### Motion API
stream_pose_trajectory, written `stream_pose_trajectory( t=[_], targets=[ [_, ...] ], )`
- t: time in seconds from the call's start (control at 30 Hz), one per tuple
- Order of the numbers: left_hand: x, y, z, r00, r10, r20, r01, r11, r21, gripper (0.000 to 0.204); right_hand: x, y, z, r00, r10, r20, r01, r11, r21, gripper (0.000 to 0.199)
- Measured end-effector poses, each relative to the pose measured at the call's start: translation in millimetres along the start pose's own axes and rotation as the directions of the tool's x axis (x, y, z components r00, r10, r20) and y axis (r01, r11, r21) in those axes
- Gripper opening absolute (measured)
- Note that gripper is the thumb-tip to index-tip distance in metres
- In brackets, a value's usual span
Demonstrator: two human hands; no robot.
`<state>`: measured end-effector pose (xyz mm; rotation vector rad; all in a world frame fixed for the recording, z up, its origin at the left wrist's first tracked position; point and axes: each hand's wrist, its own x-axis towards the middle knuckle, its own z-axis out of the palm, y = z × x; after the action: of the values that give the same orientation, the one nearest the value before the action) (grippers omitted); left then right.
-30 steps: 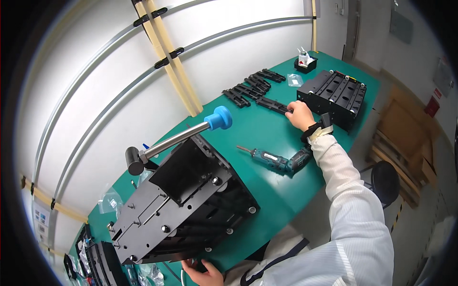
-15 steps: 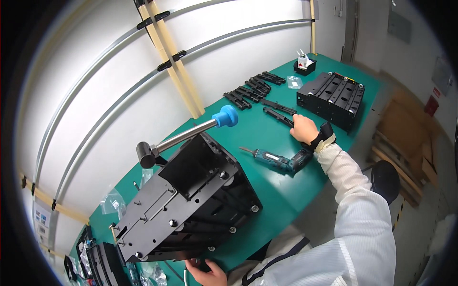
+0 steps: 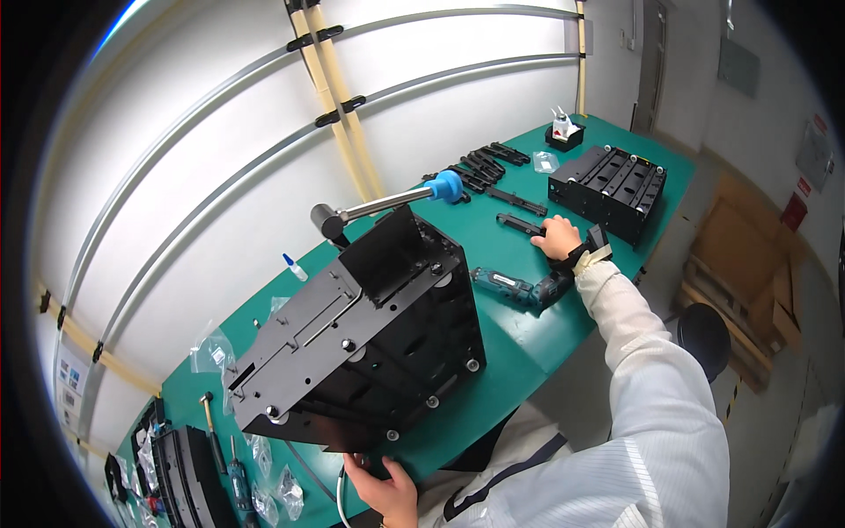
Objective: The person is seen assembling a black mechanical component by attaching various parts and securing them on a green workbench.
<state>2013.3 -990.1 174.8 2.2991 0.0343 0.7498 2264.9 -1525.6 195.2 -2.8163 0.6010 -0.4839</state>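
A large black metal housing [image 3: 378, 352] with white rollers along its side stands tilted on the table in front of me. From its top juts a steel lever [image 3: 384, 204] ending in a blue knob [image 3: 445, 187]. At the housing's near lower edge my left hand [image 3: 387, 491] has its fingers curled on the metal, the fingertips partly hidden underneath. My right arm reaches far out; my right hand [image 3: 561, 238] is closed on the near end of a black slotted bar [image 3: 519, 224] lying on the table. Between that hand and the housing lies a teal cordless screwdriver [image 3: 510, 286].
Behind the bar lie another bar [image 3: 517, 201] and several similar black parts [image 3: 484, 167]. A second black roller unit [image 3: 609, 189] stands far right, near a small black bin [image 3: 564, 136]. Leftward are a hammer [image 3: 211, 427], plastic bags [image 3: 213, 352] and a blue-capped bottle [image 3: 296, 267].
The housing and its lever sit higher and further right in view, and the view itself has shifted. The hammer and bottle now show. My right hand stays at the bar.
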Motion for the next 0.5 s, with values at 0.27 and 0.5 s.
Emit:
stream_pose_trajectory(
  t=[0.27,0.5],
  targets=[
    [-3,-9,5,1.000,-0.017,0.008,0.017,0.999,-0.047,0.071,11,23,-11,0.927,-0.114,-0.358,0.260,0.882,0.393,0.025],
    [1,-7,1,1.000,-0.003,0.008,0.005,0.987,-0.158,0.068,-71,-7,-113,0.873,-0.125,-0.472,0.438,0.628,0.643,0.015]
  ],
)
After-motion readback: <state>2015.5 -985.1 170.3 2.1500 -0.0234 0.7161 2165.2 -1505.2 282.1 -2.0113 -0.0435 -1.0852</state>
